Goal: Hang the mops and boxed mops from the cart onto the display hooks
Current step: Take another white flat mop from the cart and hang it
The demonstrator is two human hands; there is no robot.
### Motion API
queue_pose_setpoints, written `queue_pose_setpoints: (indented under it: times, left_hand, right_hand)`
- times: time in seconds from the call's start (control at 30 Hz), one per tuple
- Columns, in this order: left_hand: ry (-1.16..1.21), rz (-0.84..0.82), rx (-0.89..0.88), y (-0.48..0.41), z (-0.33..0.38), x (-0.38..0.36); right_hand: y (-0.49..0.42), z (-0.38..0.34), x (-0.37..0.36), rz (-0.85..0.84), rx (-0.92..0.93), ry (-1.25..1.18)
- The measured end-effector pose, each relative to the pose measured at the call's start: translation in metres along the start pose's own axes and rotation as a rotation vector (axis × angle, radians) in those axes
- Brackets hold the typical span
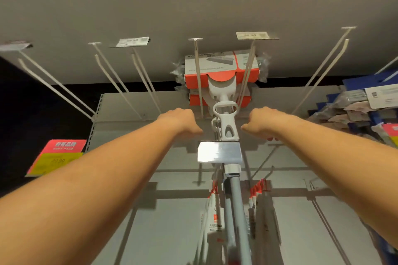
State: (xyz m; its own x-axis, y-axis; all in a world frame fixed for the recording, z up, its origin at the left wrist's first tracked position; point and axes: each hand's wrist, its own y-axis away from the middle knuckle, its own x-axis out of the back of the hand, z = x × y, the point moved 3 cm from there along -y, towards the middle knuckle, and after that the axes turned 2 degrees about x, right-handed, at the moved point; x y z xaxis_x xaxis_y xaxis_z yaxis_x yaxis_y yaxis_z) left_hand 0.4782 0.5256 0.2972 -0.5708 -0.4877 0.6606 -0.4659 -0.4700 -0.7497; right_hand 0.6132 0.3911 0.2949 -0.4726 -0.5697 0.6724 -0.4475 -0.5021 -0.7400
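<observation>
price card (57,155), red over yellow, low at far left beside the panel edge. empty display hooks (120,73), white wire, fanning out from the back panel (172,211) across the upper left, one carrying a small white price tag (132,41).

left hand (179,120), arm bare, raised to the panel just left of the mop; fingers curled away from the camera, so whether it grips anything cannot be told.

mop (226,118), centre: white hanging loop and neck at hook height between the two hands, grey pole (237,211) running down to the bottom edge. clear tag holder (219,152) on the hook front, just below the white neck. boxed mops (221,71), orange and white, directly above, up against the hooks there. red-and-white hang tags (213,217) beside the pole.

right hand (261,121), just right of the mop neck, knuckles toward the camera, fingers folded under; what it holds, if anything, cannot be told.

empty hook (323,71), upper right. blue and grey packaged goods (355,109), stacked at far right.
</observation>
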Motion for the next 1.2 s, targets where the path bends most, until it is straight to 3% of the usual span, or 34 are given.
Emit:
queue_pose_setpoints:
  times: [0.57, 0.83, 1.2]
  left_hand:
    - [-0.258, -0.162, 0.252, 0.196, -0.010, 0.105]
    - [-0.385, -0.241, 0.434, 0.321, -0.076, 0.168]
    - [-0.527, -0.508, 0.673, 0.529, -0.187, 0.252]
  right_hand:
    - [0.146, -0.034, 0.055, -0.177, 0.331, -0.114]
    - [0.251, -0.139, 0.076, -0.279, 0.536, -0.231]
    - [0.439, -0.293, 0.114, -0.488, 0.825, -0.462]
